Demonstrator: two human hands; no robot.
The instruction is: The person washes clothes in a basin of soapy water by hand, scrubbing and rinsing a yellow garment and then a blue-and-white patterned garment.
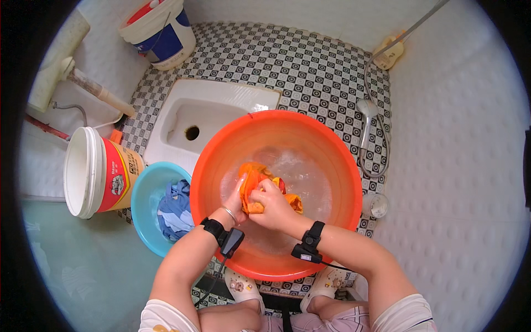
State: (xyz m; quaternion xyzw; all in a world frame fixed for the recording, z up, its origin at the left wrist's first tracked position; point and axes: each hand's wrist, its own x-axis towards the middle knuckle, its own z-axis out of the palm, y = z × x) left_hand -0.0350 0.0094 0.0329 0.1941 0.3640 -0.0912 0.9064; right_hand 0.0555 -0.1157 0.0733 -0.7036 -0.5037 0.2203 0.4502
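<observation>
A wet orange cloth with red and yellow patches (253, 175) is bunched between my hands over a large orange basin (326, 145). My left hand (236, 201) grips the cloth's left side. With bent fingers, my right hand (272, 207) closes on the same cloth from the right. Part of the cloth hangs below my right hand, toward the cloudy, sudsy water (301, 171) in the basin. My palms and some fingertips are hidden by the folds.
Left of the orange basin stands a light-blue basin (145, 185) with blue clothes (176, 210). Beyond are an open bucket (119, 174), a squat toilet (227, 98) and a white-and-blue bucket (166, 41). A shower head (366, 109), a bottle (389, 53) and a clear cup (378, 206) are at right.
</observation>
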